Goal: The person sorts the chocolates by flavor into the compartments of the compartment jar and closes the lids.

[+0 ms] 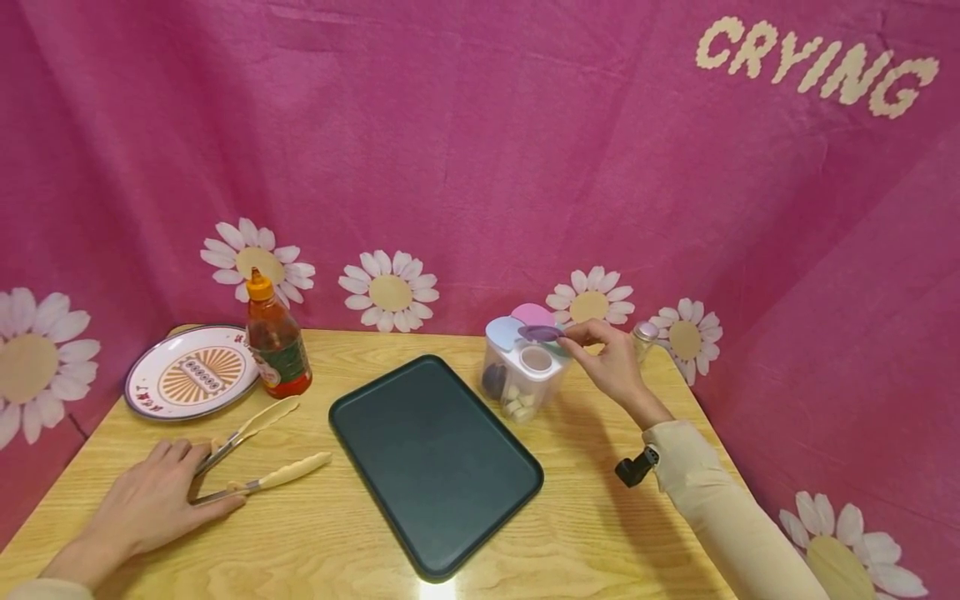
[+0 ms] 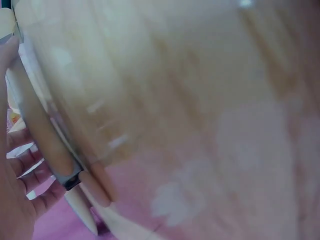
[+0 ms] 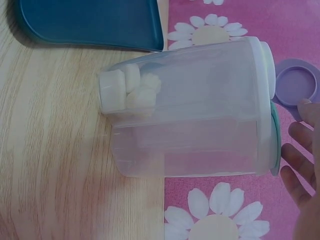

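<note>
My left hand (image 1: 150, 504) holds a pair of metal tongs (image 1: 264, 482) with cream tips. Their two arms spread apart low over the table, thumb on one arm and fingers at the other. In the left wrist view the tongs (image 2: 42, 120) appear close up and blurred. My right hand (image 1: 611, 367) pinches a purple lid (image 1: 542, 333), which stands raised above an uncovered round opening of a clear divided container (image 1: 540, 383). White chunks lie at the bottom of one compartment, dark pieces in another. In the right wrist view, thumb and fingertips meet the purple lid's (image 3: 296, 85) edge.
A dark rectangular tray (image 1: 438, 467) lies mid-table, left of the container. A sauce bottle (image 1: 279, 346) with an orange cap stands at the back left beside an oval plate (image 1: 193, 373). Behind my right hand is a small lidded jar (image 1: 645, 336). Pink cloth surrounds the table.
</note>
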Demonstrator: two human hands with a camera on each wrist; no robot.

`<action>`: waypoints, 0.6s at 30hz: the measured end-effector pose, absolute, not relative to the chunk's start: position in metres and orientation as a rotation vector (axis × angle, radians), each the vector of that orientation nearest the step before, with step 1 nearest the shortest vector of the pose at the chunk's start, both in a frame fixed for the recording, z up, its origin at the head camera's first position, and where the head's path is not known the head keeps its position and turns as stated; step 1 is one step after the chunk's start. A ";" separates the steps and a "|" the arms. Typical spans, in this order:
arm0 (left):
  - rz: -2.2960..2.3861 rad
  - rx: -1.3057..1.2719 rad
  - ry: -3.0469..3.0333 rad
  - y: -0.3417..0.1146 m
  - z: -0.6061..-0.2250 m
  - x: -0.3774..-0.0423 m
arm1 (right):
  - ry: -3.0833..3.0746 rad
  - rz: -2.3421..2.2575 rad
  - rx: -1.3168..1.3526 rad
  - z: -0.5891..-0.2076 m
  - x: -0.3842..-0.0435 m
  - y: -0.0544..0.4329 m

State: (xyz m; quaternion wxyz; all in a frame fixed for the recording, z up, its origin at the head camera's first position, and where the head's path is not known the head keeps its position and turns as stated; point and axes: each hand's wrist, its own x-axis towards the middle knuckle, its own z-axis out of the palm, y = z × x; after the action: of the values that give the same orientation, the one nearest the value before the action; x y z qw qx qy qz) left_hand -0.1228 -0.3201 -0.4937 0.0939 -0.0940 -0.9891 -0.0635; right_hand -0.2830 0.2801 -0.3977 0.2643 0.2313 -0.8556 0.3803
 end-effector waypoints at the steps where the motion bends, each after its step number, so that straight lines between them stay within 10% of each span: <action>1: -0.185 -0.283 -2.928 -0.320 -0.492 -0.123 | -2.311 1.029 0.625 -0.398 -0.283 0.280; 18: -0.335 -0.492 -2.784 -0.244 -0.433 -0.154 | -2.310 1.019 0.635 -0.399 -0.285 0.280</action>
State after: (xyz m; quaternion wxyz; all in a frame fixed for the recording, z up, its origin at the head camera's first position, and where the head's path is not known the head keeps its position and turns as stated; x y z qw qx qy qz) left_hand -0.1538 -0.2439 -0.4326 0.1467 -0.1710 -0.9673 -0.1164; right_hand -0.2850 0.2804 -0.3992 0.2660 0.2351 -0.8553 0.3775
